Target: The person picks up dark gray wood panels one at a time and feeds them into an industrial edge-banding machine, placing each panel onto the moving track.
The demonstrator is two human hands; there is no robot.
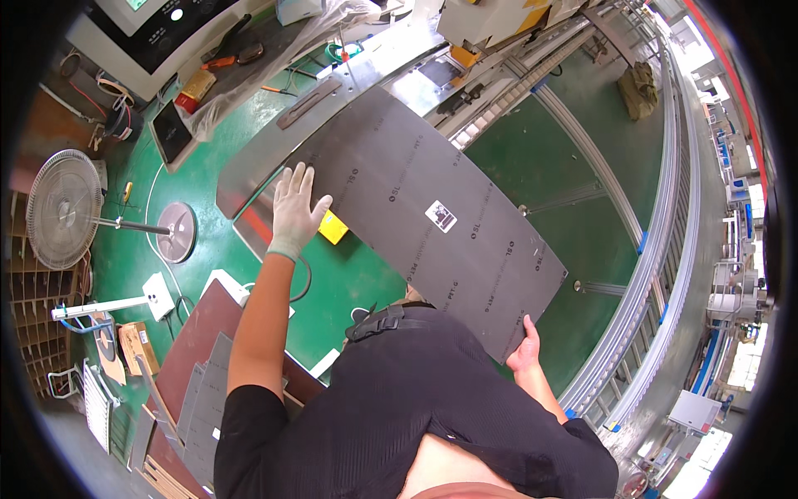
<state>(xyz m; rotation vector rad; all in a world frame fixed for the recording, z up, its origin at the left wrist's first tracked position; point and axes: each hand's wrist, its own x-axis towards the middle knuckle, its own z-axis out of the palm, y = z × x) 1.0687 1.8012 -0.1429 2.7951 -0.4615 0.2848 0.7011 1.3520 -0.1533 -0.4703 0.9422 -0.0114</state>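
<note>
A large grey flat sheet (407,175), its surface covered with rows of dark print and one white label (441,216), slants from the machine toward my body. Its far end lies on the metal machine bed (395,71). My right hand (525,349), bare, grips the sheet's near right corner, its thumb along the edge. My left hand (298,212) wears a pale glove and is open, fingers stretched out at the sheet's left edge. I cannot tell whether it touches the sheet or hovers over it.
At left stand a floor fan (65,209) and a brown board (193,337) bearing grey sheets (204,407). A yellow box (333,227) sits below the sheet. Aluminium roller rails (665,249) curve along the right. A control panel (158,37) is at the upper left.
</note>
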